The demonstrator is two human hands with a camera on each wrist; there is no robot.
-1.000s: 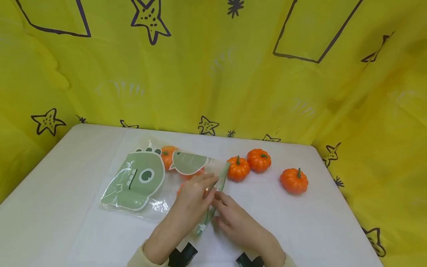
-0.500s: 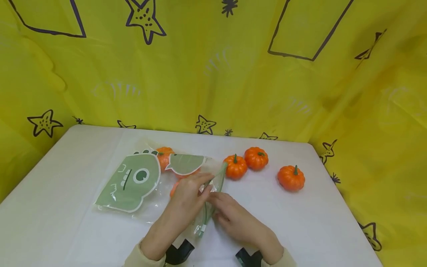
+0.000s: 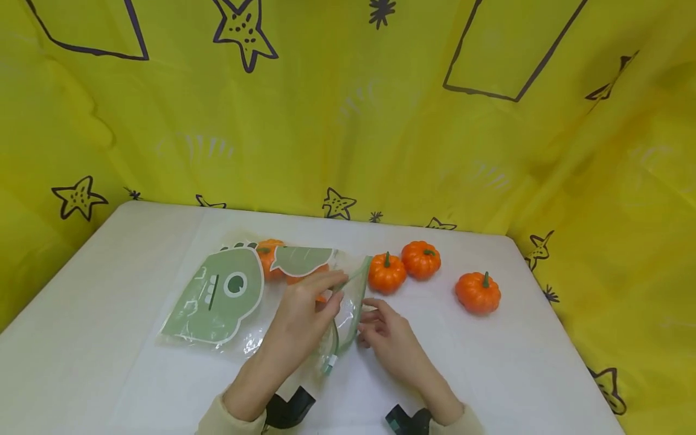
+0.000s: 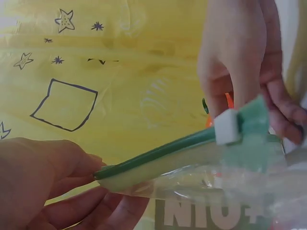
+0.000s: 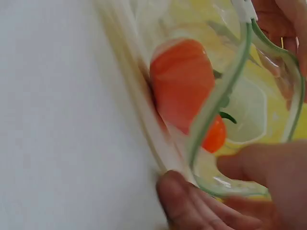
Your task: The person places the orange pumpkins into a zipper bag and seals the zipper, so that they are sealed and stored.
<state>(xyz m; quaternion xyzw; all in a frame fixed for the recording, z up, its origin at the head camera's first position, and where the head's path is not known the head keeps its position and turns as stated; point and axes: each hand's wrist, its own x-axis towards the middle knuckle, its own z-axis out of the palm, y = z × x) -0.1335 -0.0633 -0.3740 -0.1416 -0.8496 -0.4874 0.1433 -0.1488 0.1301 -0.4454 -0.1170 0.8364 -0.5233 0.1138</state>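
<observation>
A clear zip bag (image 3: 217, 302) printed with green dinosaur pictures lies on the table with several orange toy pumpkins (image 3: 268, 255) inside. My left hand (image 3: 296, 320) reaches over its right end and pinches the green zip edge (image 4: 144, 160) between thumb and fingers. My right hand (image 3: 394, 344) is at the outer lip of the mouth; in the right wrist view its thumb (image 5: 259, 165) and fingers (image 5: 187, 201) are on either side of that lip. The mouth gapes between the hands. A white slider (image 4: 226, 127) sits at the near end of the zip.
Three more toy pumpkins are outside the bag: one (image 3: 386, 273) beside its far right corner, another (image 3: 421, 260) behind that, a third (image 3: 478, 293) farther right. The white table (image 3: 522, 362) ends at a yellow curtain (image 3: 380, 139) with drawn stars.
The bag's mouth has spread apart, its outer lip shifting right. My right hand has moved slightly right, away from the left hand. The loose pumpkins stay put.
</observation>
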